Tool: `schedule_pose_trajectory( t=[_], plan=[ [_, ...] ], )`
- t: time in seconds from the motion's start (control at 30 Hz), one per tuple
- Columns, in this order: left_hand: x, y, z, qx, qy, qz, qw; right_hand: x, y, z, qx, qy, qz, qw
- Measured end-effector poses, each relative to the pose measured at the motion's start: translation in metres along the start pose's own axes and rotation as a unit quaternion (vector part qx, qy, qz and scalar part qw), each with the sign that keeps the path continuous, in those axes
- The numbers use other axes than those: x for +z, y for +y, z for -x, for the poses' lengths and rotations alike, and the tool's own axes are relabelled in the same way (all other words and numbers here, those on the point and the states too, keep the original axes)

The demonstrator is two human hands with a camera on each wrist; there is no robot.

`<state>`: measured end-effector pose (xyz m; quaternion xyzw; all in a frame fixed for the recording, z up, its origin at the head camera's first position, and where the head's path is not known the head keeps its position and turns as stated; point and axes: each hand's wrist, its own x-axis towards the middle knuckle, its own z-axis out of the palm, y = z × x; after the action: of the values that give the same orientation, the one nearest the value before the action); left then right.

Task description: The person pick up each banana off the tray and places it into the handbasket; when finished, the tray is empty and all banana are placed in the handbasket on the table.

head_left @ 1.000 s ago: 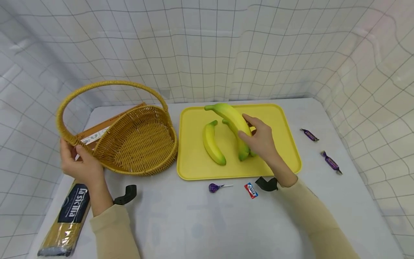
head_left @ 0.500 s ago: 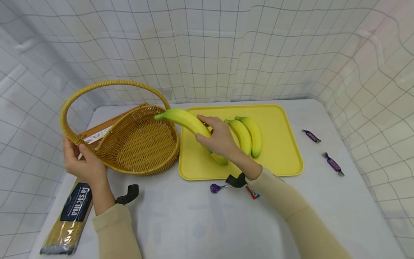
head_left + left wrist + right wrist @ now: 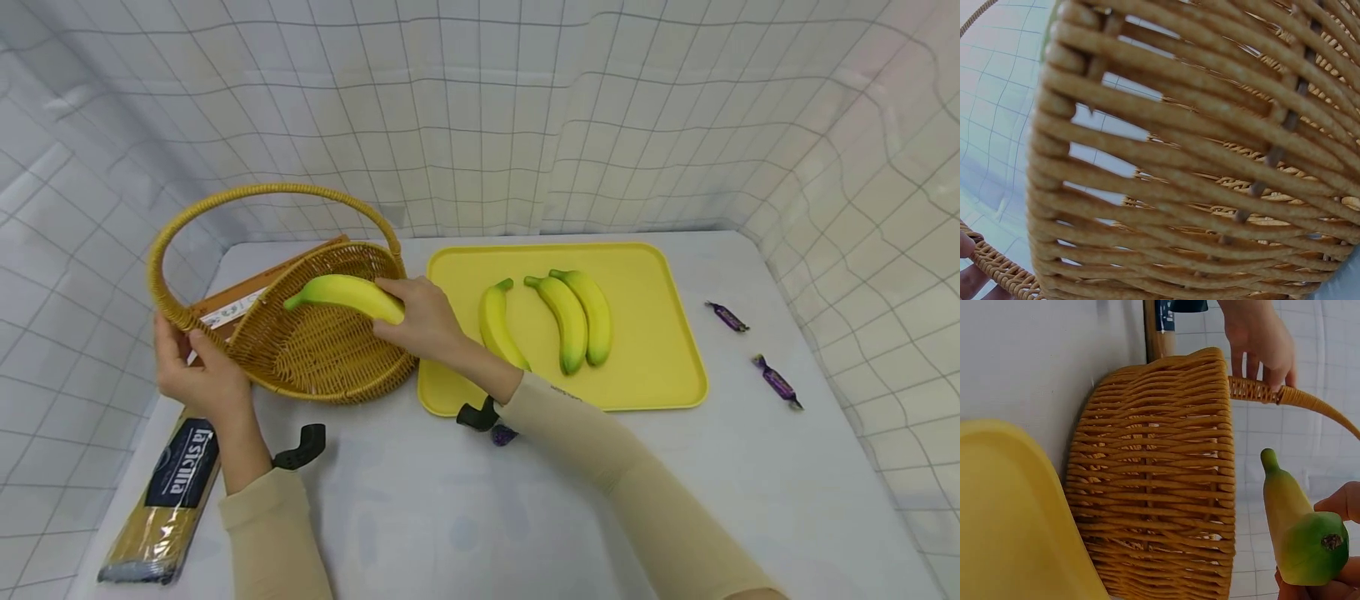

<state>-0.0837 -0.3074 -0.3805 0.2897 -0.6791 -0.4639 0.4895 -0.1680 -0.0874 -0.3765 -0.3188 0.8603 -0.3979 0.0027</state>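
Note:
My right hand point(image 3: 422, 317) holds a yellow banana point(image 3: 341, 293) with green ends over the wicker basket point(image 3: 330, 392). In the right wrist view the banana point(image 3: 1297, 531) hangs above the basket's rim, pinched between thumb and fingers. At the basket's left side my left hand point(image 3: 202, 372) grips the base of the tall handle point(image 3: 247, 193). The left wrist view is filled by the woven basket wall point(image 3: 1179, 169). Three more bananas lie on the yellow tray point(image 3: 652, 333): a single banana point(image 3: 498, 321) at left, partly hidden by the right forearm, and a pair point(image 3: 566, 325) side by side.
A pasta packet point(image 3: 161, 508) lies at the left, below the basket. Behind the basket is a long brown-and-white box point(image 3: 232, 308). Two purple wrapped candies point(image 3: 777, 382) lie right of the tray. A purple lollipop point(image 3: 503, 434) is partly hidden under the right sleeve.
My right hand has carried the banana leftward from the tray to above the basket. The left hand has kept its grip on the handle.

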Motion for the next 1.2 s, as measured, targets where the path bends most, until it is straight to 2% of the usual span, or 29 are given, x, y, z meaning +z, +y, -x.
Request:
schedule_pose_trajectory(
  t=[0.27, 0.43, 0.57, 0.7, 0.87, 1.0, 1.2],
  plan=[
    [0.000, -0.028, -0.011, 0.007, -0.005, -0.020, 0.9998, 0.026, -0.001, -0.021, 0.027, 0.007, -0.003, 1.000],
    [-0.002, -0.032, -0.012, 0.012, -0.015, -0.015, 0.9997, 0.039, -0.001, -0.033, 0.034, 0.004, -0.008, 0.999],
    [-0.002, -0.032, -0.012, 0.013, -0.015, -0.010, 0.9998, 0.049, -0.003, -0.039, 0.048, 0.005, -0.009, 0.999],
    [-0.001, -0.029, -0.011, 0.003, -0.010, -0.018, 0.9998, 0.056, 0.000, -0.043, 0.082, 0.003, -0.023, 0.996],
    [0.001, -0.010, -0.004, -0.021, -0.004, -0.025, 0.9995, 0.062, 0.004, -0.048, 0.127, 0.000, -0.055, 0.990],
    [0.001, 0.002, 0.000, -0.022, -0.005, -0.026, 0.9994, 0.065, 0.005, -0.052, 0.153, 0.002, -0.062, 0.986],
    [-0.003, 0.000, -0.001, -0.016, -0.005, -0.025, 0.9996, 0.074, 0.005, -0.057, 0.176, -0.002, -0.048, 0.983]
  ],
)
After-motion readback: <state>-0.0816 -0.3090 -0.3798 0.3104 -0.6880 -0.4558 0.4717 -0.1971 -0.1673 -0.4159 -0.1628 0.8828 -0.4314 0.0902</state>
